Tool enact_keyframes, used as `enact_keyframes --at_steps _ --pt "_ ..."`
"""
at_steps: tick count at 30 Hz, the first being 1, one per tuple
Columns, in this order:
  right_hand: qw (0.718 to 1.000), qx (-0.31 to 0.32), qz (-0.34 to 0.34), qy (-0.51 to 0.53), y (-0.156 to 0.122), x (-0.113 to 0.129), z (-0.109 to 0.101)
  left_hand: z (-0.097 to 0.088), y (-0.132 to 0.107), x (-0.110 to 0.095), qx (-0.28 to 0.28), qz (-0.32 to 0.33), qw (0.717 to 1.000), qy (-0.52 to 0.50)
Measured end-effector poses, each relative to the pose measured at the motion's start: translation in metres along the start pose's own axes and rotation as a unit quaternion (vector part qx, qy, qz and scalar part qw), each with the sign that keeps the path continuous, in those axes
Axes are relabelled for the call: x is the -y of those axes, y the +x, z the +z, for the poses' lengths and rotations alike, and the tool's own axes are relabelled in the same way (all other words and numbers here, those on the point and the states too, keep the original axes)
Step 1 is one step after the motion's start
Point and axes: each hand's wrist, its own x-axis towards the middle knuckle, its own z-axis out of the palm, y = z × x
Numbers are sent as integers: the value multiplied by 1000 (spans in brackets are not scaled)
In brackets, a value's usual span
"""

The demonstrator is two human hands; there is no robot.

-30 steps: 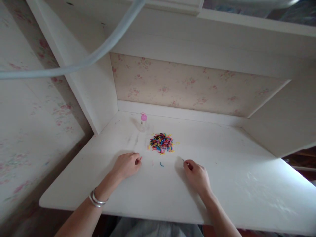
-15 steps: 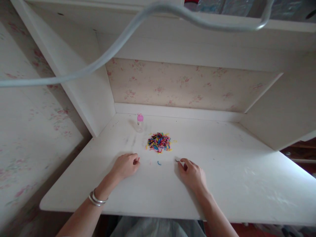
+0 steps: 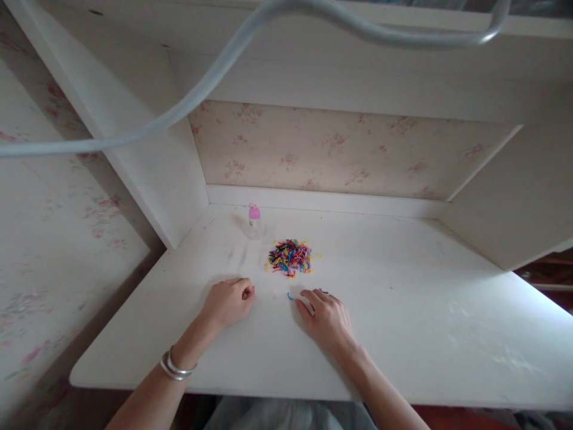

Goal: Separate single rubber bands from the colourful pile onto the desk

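A heap of small multicoloured rubber bands (image 3: pixel 290 257) lies in the middle of the white desk. In front of it is a single blue rubber band (image 3: pixel 290 296), close to the tips of my right hand (image 3: pixel 326 318). The thumb and forefinger of that hand are apart. A dark band (image 3: pixel 325 292) shows just behind its fingers. My left hand (image 3: pixel 229 303) rests on the desk left of the heap, fingers curled closed. A speck of red shows at its fingertips, too small to make out. Between the hands lies a faint pale pink band (image 3: pixel 274 294).
Behind and left of the heap stands a small clear bottle with a pink cap (image 3: pixel 254 221). A pale cable (image 3: pixel 215 77) crosses the upper view in front of the shelf. White side panels (image 3: pixel 134 161) bound the desk (image 3: pixel 430 334) on both sides.
My right hand has moved left to the blue band, its thumb and forefinger now apart. The dark band once at its fingertips now shows behind its fingers. My left hand has stayed put.
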Motion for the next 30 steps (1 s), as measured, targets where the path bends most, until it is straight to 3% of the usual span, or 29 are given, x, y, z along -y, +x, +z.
enact_keyframes --at_steps 7,15,22,25,30 --pt "999 5 -25 -42 9 18 10 9 -4 -19 14 126 992 -21" --pt "999 -22 40 -30 3 6 8 21 -1 -32 -1 157 988 13" --pt "999 -11 44 -3 3 4 9 26 2 -36 -6 161 987 20" --pt "996 -28 74 29 3 -8 6 23 1 -33 -14 152 988 2" --pt "984 -52 161 48 -1 -45 -4 6 3 -10 -71 37 997 1"
